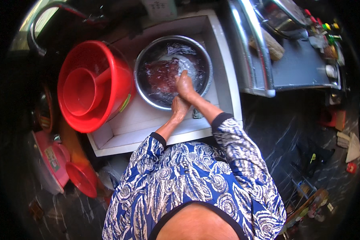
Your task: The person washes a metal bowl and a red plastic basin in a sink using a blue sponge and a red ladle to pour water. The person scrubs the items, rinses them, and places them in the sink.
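A round metal basin (139,90) of water stands in a white sink (132,120). In the water lies a dark red, wet thing (162,75), blurred by ripples; cloth or something else, I cannot tell. My right hand (185,85) is over the basin with its fingers curled in, touching the water beside the red thing. What it grips is hidden. Close under my right wrist, my left hand (180,106) is at the basin's near rim, its fingers mostly covered. Pale splashing water (187,64) shows just beyond my right hand.
Left of the basin, a large red plastic bucket (108,120) holds a red dipper (81,91). A curved faucet (33,33) rises at the far left. At right stand a metal-edged counter (300,72) and a wooden block (271,45). Pink and red basins (82,180) are low at left.
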Tool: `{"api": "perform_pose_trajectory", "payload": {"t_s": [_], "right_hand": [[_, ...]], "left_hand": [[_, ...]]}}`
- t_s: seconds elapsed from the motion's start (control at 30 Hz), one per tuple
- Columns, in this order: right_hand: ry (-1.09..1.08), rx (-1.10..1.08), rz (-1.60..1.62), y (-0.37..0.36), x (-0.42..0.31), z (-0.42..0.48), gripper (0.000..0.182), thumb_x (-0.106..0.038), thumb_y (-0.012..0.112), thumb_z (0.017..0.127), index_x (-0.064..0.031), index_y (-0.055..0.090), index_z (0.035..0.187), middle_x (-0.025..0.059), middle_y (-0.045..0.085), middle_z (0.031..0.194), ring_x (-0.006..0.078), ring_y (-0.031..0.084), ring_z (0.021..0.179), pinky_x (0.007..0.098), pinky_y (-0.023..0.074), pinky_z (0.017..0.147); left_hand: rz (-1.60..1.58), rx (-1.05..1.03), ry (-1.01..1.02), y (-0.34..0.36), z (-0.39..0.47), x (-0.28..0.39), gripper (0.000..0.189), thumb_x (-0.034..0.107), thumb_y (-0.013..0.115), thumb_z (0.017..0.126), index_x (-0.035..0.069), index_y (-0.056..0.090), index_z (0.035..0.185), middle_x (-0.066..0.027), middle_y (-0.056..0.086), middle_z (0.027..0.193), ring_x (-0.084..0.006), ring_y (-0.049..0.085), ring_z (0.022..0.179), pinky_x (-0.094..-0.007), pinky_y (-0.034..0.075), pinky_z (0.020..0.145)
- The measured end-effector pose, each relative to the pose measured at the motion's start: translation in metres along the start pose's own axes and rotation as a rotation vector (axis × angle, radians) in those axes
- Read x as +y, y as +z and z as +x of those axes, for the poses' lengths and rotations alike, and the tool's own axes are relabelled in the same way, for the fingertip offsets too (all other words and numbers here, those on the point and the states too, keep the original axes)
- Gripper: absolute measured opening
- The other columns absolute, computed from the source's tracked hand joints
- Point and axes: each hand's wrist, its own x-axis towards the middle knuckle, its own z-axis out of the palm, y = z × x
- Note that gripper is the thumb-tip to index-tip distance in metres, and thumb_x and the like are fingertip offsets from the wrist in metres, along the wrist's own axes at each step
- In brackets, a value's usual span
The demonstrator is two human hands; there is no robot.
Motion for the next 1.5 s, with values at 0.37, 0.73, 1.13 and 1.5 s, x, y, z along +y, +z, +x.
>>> {"api": "perform_pose_trajectory", "payload": {"t_s": [0.37, 0.73, 1.13, 1.5], "right_hand": [[-0.358, -0.258, 0.190, -0.106, -0.008, -0.036, 0.030, -0.027, 0.056, 0.085, 0.0023, 0.056, 0.079, 0.0203, 0.057, 0.081, 0.0369, 0.056, 0.079, 0.0428, 0.0433, 0.071], [-0.692, 0.534, 0.243, -0.228, -0.071, -0.048, 0.026, -0.023, 0.051, 0.092, -0.0007, 0.056, 0.081, 0.0028, 0.045, 0.067, 0.0109, 0.047, 0.066, 0.0279, 0.0406, 0.062], [-0.495, 0.925, -0.823, -0.322, -0.080, 0.096, 0.025, -0.031, 0.061, 0.080, -0.0095, 0.063, 0.093, 0.0145, 0.057, 0.097, 0.0309, 0.059, 0.089, 0.0408, 0.0492, 0.071], [-0.518, 0.526, -0.778, -0.275, -0.065, 0.076, 0.066, -0.026, 0.066, 0.074, -0.0025, 0.036, 0.128, 0.0279, 0.043, 0.117, 0.0429, 0.049, 0.103, 0.0482, 0.0436, 0.087]], "left_hand": [[-0.931, -0.392, 0.014, -0.082, -0.022, 0.021, 0.049, 0.039, 0.072, 0.073, 0.008, 0.050, 0.104, -0.0030, 0.055, 0.095, -0.0101, 0.053, 0.080, -0.0255, 0.045, 0.064], [-1.586, -0.376, -0.077, -0.112, 0.021, 0.142, 0.035, 0.011, 0.069, 0.076, 0.000, 0.054, 0.106, -0.0109, 0.056, 0.104, -0.0200, 0.056, 0.095, -0.0345, 0.047, 0.079], [-1.276, -0.505, 0.135, -0.082, 0.138, 0.250, 0.032, 0.012, 0.065, 0.080, -0.010, 0.055, 0.101, -0.0198, 0.058, 0.099, -0.0291, 0.061, 0.089, -0.0455, 0.057, 0.066], [-0.898, -0.255, 0.057, -0.107, 0.149, 0.116, 0.025, 0.018, 0.062, 0.082, -0.004, 0.056, 0.093, -0.0165, 0.063, 0.081, -0.0210, 0.064, 0.066, -0.0279, 0.055, 0.057]]}}
